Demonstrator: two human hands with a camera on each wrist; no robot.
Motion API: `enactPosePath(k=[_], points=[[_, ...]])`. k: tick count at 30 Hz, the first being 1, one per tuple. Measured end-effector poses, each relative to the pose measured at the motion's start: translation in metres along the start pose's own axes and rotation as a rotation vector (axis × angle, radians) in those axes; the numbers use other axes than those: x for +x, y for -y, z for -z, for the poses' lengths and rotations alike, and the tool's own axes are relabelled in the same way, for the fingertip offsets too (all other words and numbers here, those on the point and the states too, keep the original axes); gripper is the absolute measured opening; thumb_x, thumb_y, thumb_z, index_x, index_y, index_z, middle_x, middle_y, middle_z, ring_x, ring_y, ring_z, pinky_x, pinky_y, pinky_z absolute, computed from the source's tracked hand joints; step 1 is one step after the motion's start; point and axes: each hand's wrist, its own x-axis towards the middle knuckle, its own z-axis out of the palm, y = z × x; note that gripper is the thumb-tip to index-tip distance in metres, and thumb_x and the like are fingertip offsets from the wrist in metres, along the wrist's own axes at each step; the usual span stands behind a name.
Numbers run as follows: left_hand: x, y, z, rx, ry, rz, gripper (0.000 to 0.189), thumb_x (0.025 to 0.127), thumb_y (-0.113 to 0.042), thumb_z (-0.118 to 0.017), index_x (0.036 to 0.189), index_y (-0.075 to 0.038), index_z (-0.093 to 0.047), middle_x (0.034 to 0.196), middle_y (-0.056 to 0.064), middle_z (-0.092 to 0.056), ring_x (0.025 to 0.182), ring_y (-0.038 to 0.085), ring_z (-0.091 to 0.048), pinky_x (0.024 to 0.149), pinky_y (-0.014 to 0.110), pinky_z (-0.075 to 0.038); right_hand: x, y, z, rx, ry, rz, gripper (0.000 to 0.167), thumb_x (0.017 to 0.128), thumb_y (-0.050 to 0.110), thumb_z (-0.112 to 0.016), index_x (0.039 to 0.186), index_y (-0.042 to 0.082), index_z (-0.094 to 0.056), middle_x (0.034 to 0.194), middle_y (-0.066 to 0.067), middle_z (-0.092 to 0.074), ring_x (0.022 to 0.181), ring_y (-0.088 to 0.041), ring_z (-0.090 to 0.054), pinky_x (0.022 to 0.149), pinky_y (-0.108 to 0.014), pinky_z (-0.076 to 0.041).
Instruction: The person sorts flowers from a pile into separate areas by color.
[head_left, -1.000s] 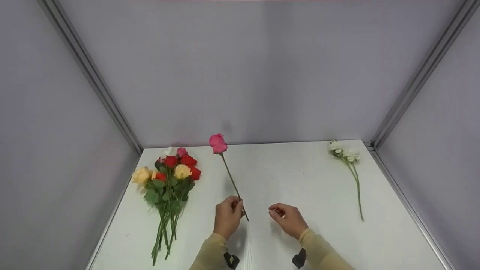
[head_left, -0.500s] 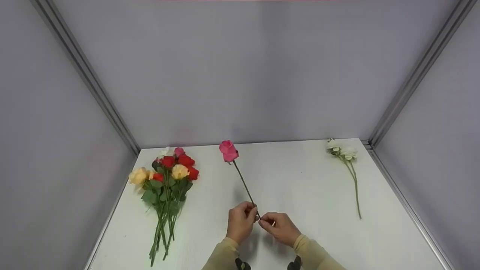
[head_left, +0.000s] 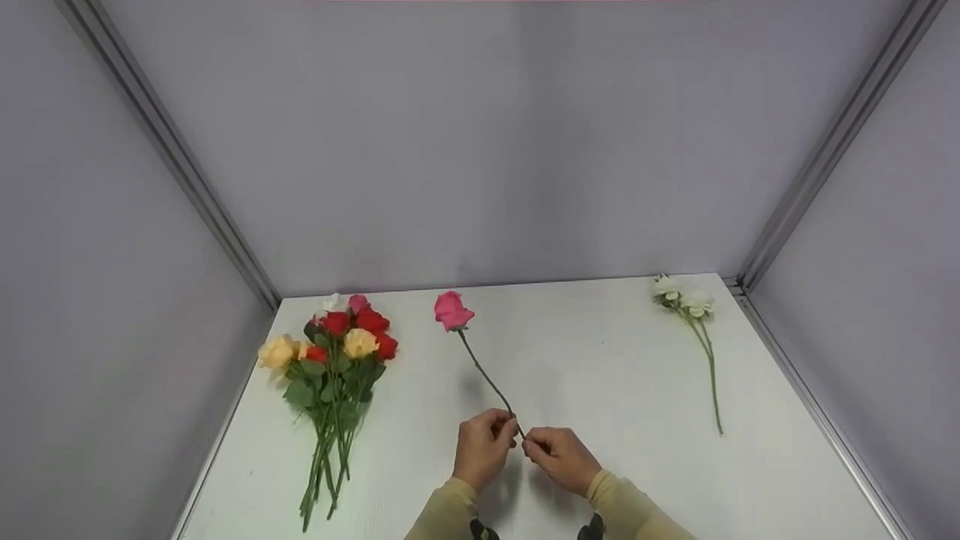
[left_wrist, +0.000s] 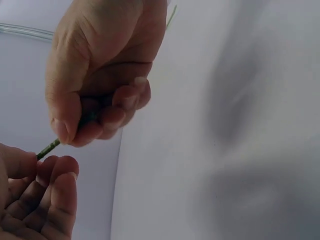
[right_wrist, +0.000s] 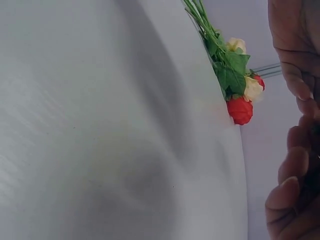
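A pink rose (head_left: 454, 310) on a long bare stem is held above the table, its bloom up and to the left in the head view. My left hand (head_left: 484, 448) pinches the lower stem between thumb and fingers. Just to its right, my right hand (head_left: 562, 456) pinches the stem's bottom end. In the left wrist view a short piece of green stem (left_wrist: 49, 148) shows between the two hands. Only part of the fingers (right_wrist: 295, 165) appears along the edge of the right wrist view.
A bunch of red, yellow, pink and white roses (head_left: 334, 367) lies on the left of the white table (head_left: 615, 375). Several white flowers (head_left: 684, 300) with thin stems lie at the right. Grey panels (head_left: 480, 150) enclose the back and sides.
My right hand has come left to the stem's end and pinches it. My left hand has moved right with the pink rose, whose stem now bends slightly.
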Motion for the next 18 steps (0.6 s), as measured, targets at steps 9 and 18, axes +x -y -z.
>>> enactPosePath(k=[9, 18], points=[[-0.003, 0.022, 0.035, 0.136, -0.028, -0.006, 0.006, 0.092, -0.013, -0.065, 0.089, -0.013, -0.070, 0.072, -0.011, -0.061, 0.064, 0.003, -0.055, 0.058, 0.022, -0.048, -0.009, -0.017, 0.023, -0.051, -0.112, -0.085, 0.022, 0.100, 0.029, -0.054, 0.081, 0.020, -0.063, 0.072, 0.005, -0.060, 0.063, -0.004, -0.050, 0.056, -0.023, -0.043], [-0.009, 0.058, 0.102, 0.306, -0.166, 0.014, 0.006, 0.090, -0.013, -0.066, 0.087, -0.010, -0.070, 0.069, -0.009, -0.059, 0.061, 0.007, -0.052, 0.057, 0.026, -0.046, -0.018, -0.040, 0.075, -0.182, -0.269, -0.252, 0.014, 0.095, 0.017, -0.062, 0.083, 0.020, -0.068, 0.075, 0.005, -0.062, 0.067, -0.010, -0.051, 0.061, -0.025, -0.044]])
